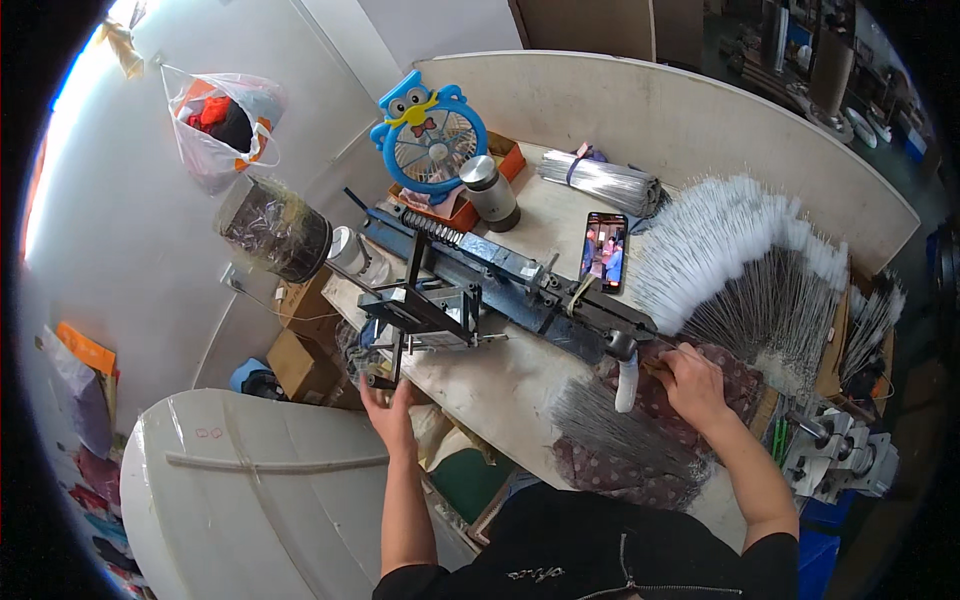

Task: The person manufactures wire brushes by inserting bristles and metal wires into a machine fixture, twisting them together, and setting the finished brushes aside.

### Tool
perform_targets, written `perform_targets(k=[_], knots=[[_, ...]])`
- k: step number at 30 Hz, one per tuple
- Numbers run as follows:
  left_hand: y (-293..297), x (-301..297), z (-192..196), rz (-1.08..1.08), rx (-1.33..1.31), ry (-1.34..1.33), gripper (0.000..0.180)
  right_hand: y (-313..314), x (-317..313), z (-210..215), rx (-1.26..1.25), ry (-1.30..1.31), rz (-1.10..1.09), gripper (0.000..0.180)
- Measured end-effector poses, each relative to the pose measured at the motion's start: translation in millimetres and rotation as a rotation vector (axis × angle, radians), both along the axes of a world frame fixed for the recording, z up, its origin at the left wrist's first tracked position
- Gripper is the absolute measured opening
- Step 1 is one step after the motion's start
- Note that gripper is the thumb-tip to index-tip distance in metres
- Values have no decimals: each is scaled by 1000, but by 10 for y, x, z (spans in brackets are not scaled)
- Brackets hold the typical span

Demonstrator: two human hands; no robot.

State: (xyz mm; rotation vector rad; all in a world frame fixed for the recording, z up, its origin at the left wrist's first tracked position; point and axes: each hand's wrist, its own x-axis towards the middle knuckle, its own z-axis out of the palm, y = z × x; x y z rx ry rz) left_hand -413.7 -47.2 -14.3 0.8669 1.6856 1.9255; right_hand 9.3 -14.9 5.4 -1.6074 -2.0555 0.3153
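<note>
On the bench is a long dark metal bench machine (490, 270) with a spring, a rail and a black frame with a crank at its left end. My left hand (390, 412) is at that crank's handle (382, 382), thumb and fingers on either side of it. At the machine's right end my right hand (692, 385) has its fingers pinched together; what is in them is too small to make out. Beside this hand a white-wrapped handle (627, 386) hangs down. Below it, thin metal wires (625, 430) lie on a dark dotted cloth (590, 468).
A big fan of white-bristled wire brushes (715, 240) fills the bench's right side. Behind the machine are a phone (603, 252), a wire bundle (600, 182), a steel-lidded jar (490, 193) and a blue fan (435, 140). A clamp-like metal device (840, 455) stands right.
</note>
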Motion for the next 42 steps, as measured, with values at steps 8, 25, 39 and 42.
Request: perform_targets(k=[8,25,39,42], knots=[[265,706,-89,-320,-447,-653,39,52,-18,39,-35,-43,15,17],[603,1166,10,-522,-424,-450,13,-384,148,681,92,-45,179,17],[267,3176,441,-1241,-392,-449,23,-415,780,878,-50,309,-87,19],[232,3231,411,-1262,-360,-427,22,-423,796,882,-97,375,-77,18]])
